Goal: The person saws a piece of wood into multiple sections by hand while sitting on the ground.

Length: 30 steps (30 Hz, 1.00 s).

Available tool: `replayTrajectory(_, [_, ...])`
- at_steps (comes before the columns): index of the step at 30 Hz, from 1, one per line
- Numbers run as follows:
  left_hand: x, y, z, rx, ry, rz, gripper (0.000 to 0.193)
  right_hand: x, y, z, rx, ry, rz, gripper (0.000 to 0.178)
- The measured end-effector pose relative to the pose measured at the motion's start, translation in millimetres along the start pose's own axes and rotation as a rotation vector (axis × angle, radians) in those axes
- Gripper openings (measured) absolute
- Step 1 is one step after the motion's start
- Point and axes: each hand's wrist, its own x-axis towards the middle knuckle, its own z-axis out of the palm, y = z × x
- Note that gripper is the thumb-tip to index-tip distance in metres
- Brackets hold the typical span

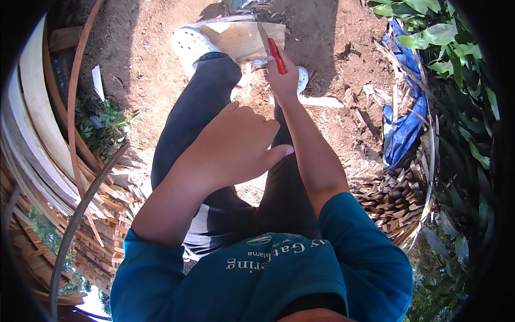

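My right hand (283,80) is closed around the red handle of a knife (277,57). Its metal blade points away from me, over a flat pale piece of wood (244,40) on the ground between my feet. My left hand (236,140) hovers nearer my body, in front of my knees. Its thumb stretches out to the right and its fingers bend downward, with the tips partly hidden. Nothing shows in that hand.
My white clogs (192,47) stand on brown soil by the wood. At left are long curved wooden strips (35,91) and stacked wood pieces (110,231). On the right lie a blue tarp (403,129), piled wood pieces (394,201) and leafy plants (456,107).
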Motion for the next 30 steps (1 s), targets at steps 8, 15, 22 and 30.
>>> replayTrajectory(8, [-3,-17,-2,0.000,-0.017,-0.071,0.041,0,-7,7,-0.089,0.041,-0.058,0.049])
replayTrajectory(15, [46,-71,4,0.172,-0.100,-0.065,0.058,8,-11,4,-0.005,0.029,0.004,0.044])
replayTrajectory(22, [209,-271,101,0.740,0.050,-0.574,0.104,2,-19,1,-0.080,-0.021,0.018,0.048])
replayTrajectory(30, [243,-280,118,0.727,-0.021,-0.676,0.086,-84,-37,-36,-0.160,0.036,-0.084,0.051])
